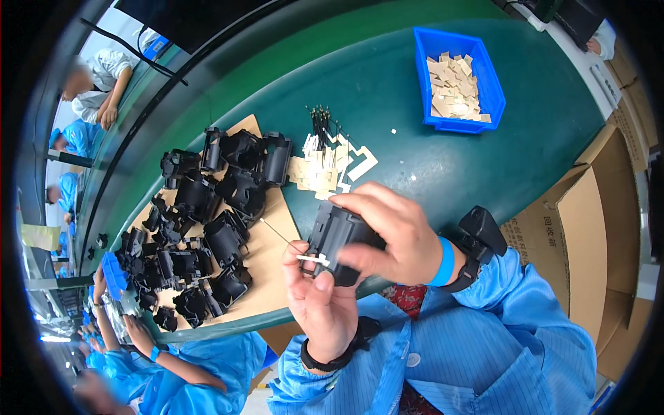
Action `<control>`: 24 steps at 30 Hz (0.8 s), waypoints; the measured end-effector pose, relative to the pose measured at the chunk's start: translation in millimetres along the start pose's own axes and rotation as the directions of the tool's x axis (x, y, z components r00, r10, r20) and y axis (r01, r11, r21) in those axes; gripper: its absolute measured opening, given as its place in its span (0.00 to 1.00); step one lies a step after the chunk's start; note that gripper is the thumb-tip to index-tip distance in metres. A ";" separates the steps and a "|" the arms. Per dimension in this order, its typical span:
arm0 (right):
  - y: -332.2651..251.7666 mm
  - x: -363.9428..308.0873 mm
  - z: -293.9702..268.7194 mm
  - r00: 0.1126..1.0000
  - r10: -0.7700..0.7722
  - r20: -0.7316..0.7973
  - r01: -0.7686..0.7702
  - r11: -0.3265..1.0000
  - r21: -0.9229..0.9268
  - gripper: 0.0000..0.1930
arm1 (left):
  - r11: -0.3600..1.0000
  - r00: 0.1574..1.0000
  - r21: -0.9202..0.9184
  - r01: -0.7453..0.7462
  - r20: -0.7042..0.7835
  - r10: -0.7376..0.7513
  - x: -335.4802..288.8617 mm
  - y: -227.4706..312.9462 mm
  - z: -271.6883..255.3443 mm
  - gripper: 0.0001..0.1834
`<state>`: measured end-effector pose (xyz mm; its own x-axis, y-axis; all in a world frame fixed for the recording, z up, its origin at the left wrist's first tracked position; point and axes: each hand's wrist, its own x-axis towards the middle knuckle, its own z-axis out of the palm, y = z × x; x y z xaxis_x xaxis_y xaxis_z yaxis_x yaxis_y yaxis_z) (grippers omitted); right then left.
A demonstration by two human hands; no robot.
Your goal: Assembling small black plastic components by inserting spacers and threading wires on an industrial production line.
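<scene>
Close in front of me, both hands are on a black plastic housing [337, 232]. My left hand [321, 304] grips its lower left side, the thumb pressed near a small white strip [312, 259] lying across the housing. A thin pale-tipped wire [278, 231] sticks out to the upper left past my left fingers. From the right, my right hand [398, 225] holds the housing, its fingers curled over the far end; the thumb is smeared by motion across the housing's face. My right palm hides part of the housing.
Many similar black housings [197, 200] lie on a cardboard sheet [282, 228] to the left. Beyond my hands lie black wires [320, 124] with cream-coloured adhesive pieces [318, 173]. A blue bin [423, 83] holds tan scraps. An open carton [588, 228] stands right; co-workers sit left.
</scene>
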<state>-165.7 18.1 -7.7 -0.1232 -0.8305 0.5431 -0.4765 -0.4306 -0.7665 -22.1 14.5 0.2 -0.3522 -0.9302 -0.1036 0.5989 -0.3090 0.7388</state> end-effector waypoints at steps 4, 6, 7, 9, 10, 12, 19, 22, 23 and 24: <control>-5.9 1.9 2.4 0.997 -0.051 0.050 0.057 0.990 -0.130 0.22 | 0.999 0.997 0.002 0.038 -0.065 -0.038 1.5 5.0 -1.8 0.17; -5.9 2.1 2.2 0.995 -0.081 0.056 0.089 0.986 -0.144 0.21 | 0.998 0.997 0.020 0.067 -0.029 -0.066 -1.9 12.9 -7.9 0.14; -7.2 5.7 0.2 0.990 -0.067 0.122 0.085 0.984 -0.154 0.17 | 0.998 0.998 0.003 0.056 -0.035 -0.056 -3.6 17.9 -8.4 0.16; -6.8 18.0 -6.6 0.971 -0.055 0.233 0.097 0.980 -0.174 0.13 | 0.992 0.994 0.124 0.010 -0.112 0.004 -5.6 30.6 -6.9 0.25; -5.2 27.4 -14.9 0.971 -0.052 0.234 0.095 0.980 -0.177 0.13 | 0.966 0.995 0.251 -0.067 -0.057 0.084 -0.7 41.6 -8.8 0.33; 2.3 48.2 -33.6 0.963 -0.170 0.210 0.243 0.884 -0.400 0.11 | 0.779 0.959 0.578 -0.241 0.016 0.284 16.9 69.6 -18.1 0.36; 39.1 70.9 -23.4 0.872 0.061 0.486 0.234 0.820 -0.523 0.08 | 0.249 0.962 0.934 -0.254 0.219 0.163 129.1 180.0 -39.1 0.25; 37.9 63.4 -19.0 0.895 -0.006 0.445 0.260 0.818 -0.513 0.10 | 0.257 0.985 0.962 -0.090 0.049 0.163 178.5 197.6 -54.5 0.23; 40.0 61.8 -15.6 0.897 0.012 0.441 0.254 0.804 -0.538 0.12 | 0.297 0.980 0.953 -0.052 -0.008 0.198 193.8 201.6 -63.3 0.22; 43.7 60.5 -11.1 0.897 -0.009 0.442 0.270 0.804 -0.531 0.12 | 0.413 0.973 0.909 -0.061 -0.039 0.228 210.8 205.1 -75.9 0.21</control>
<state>-203.7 -47.0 -4.5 0.2787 -0.8971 0.3429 -0.8780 -0.3827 -0.2875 81.1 -260.0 79.4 -0.1781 -0.9831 0.0424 -0.3848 0.1093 0.9165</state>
